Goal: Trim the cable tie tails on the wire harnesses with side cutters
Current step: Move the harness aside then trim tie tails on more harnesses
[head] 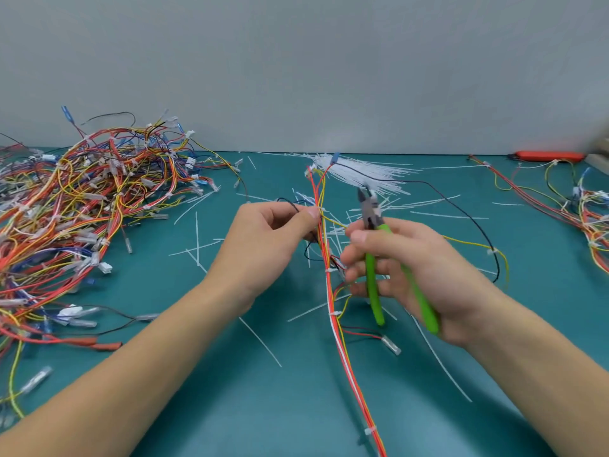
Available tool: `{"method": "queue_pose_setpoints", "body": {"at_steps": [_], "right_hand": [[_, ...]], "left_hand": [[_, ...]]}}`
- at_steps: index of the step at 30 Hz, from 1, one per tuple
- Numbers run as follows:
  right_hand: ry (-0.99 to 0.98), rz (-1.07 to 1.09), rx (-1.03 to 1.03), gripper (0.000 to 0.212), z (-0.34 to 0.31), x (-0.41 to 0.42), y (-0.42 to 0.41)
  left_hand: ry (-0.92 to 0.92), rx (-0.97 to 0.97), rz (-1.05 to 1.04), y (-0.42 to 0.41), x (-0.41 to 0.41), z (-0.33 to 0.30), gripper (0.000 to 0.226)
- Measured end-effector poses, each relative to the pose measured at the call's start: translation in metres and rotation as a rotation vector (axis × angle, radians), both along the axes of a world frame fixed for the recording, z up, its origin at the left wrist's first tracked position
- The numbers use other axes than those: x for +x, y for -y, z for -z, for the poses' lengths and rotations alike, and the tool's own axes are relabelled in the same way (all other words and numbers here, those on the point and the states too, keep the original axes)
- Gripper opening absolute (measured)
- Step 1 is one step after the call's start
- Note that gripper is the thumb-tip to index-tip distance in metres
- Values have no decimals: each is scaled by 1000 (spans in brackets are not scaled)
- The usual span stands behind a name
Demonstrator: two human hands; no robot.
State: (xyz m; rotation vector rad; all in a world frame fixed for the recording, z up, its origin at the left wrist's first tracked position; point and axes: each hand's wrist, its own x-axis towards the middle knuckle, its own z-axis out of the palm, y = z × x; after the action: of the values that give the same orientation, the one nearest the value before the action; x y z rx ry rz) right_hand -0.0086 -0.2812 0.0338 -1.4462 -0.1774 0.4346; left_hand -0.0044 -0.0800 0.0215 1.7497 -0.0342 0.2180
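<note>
A person's right hand (pixel 405 275) grips the green handles of a pair of side cutters (pixel 379 255), fingers curled round them, the dark blades pointing up and away from the body with the jaws slightly parted. The left hand (pixel 263 245) pinches a wire harness (pixel 333 301) between thumb and forefinger, just left of the cutter blades. The harness, a bundle of red, white and yellow wires bound at intervals by white cable ties (pixel 334 314), runs from the near edge of the green table (pixel 197 374) up between the two hands; a black wire (pixel 474 222) and a yellow one loop away from it to the right. Cut white tie tails (pixel 260 341) lie scattered over the table around and beneath the hands. Beyond the hands, near the wall, lies a fanned bunch of unused white cable ties (pixel 369 173). A large tangled pile of harnesses (pixel 75 199) in red, yellow, blue and black covers the left side of the table, well apart from the hands. A smaller heap of harnesses (pixel 580 206) lies at the right edge, with an orange tool (pixel 547 156) behind it against the grey wall (pixel 296 61).
</note>
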Motion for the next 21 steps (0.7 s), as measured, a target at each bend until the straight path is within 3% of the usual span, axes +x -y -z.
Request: {"method": "queue_pose_setpoints", "body": {"at_steps": [6, 15, 21], "right_hand": [[317, 126, -262, 29, 6, -12, -13], [360, 251, -281, 18, 7, -2, -7], [468, 307, -384, 24, 10, 3, -2]], "left_hand": [[-56, 54, 97, -6, -1, -7, 21], [-184, 14, 94, -8, -1, -11, 23], [-59, 14, 84, -4, -3, -10, 15]]}}
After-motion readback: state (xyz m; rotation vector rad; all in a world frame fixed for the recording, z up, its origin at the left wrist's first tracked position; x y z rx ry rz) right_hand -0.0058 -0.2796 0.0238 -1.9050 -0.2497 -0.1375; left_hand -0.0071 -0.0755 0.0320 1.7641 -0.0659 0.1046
